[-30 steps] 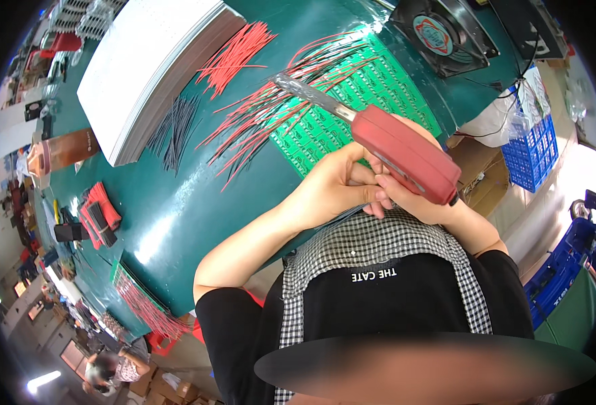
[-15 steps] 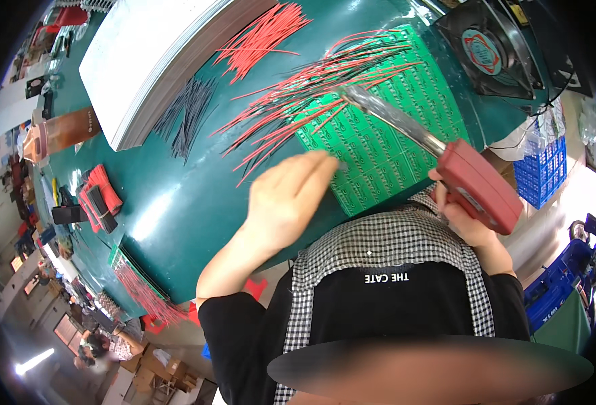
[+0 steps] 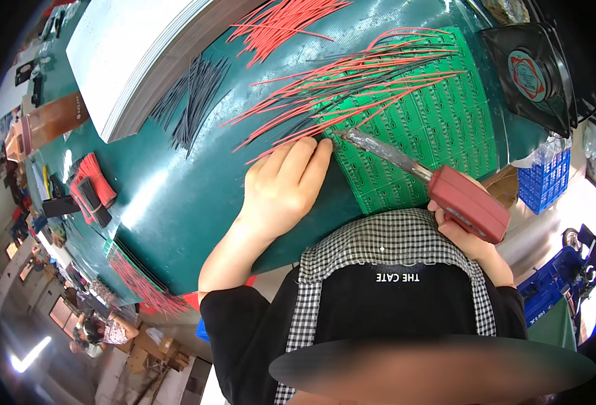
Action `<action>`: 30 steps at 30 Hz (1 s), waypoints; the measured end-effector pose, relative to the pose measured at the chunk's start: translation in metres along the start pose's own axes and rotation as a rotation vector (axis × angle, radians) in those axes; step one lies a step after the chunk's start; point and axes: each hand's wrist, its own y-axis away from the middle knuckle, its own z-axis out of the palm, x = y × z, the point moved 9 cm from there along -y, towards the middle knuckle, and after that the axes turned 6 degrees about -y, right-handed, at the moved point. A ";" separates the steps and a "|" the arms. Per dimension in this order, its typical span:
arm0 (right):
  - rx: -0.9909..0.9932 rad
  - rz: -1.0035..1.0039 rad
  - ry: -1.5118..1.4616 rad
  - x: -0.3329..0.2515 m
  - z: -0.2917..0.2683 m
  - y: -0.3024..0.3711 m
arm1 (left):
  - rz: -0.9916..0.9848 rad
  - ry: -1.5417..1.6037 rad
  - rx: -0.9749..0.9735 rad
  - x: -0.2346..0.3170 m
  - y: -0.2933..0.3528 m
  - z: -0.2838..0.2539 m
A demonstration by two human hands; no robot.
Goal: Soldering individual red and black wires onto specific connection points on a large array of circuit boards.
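My right hand [image 3: 470, 241] is closed around the red handle of a soldering iron [image 3: 470, 202]. Its metal shaft slants up and left over a green circuit board panel [image 3: 396, 179], with the tip close to my left fingertips. At the panel's left edge, my left hand [image 3: 281, 185] has its fingers curled and pressed together; whatever they pinch is hidden. Red and black wires [image 3: 352, 74] run in a row from the panel's upper part, their loose ends reaching left beyond its edge and close above my left knuckles.
Loose red wires [image 3: 288, 27] and black wires [image 3: 197, 108] lie beside a white stack of sheets [image 3: 136, 61]. A black fan [image 3: 527, 77] stands at far right, above a blue crate [image 3: 544, 172]. Bundled wires [image 3: 92, 189] and a wired board [image 3: 139, 277] are at left.
My left hand has moved up along the panel's edge, nearer the wires. The iron's tip has come down from the wires toward my left fingertips. The whole view has shifted slightly.
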 end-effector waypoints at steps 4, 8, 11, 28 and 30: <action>0.026 0.081 0.028 0.003 -0.005 0.005 | -0.022 0.061 -0.012 -0.003 0.001 -0.002; -0.009 0.005 0.245 -0.001 -0.011 0.010 | -0.020 0.095 -0.005 -0.002 0.002 -0.004; -0.070 -0.004 0.302 0.005 -0.011 0.014 | -0.031 0.082 -0.005 -0.002 0.002 -0.002; -0.067 -0.165 0.465 -0.013 -0.002 0.010 | 0.058 -0.033 0.013 0.009 0.004 0.000; -0.067 -0.246 0.491 -0.027 0.003 0.004 | 0.079 -0.066 0.009 0.011 0.003 0.001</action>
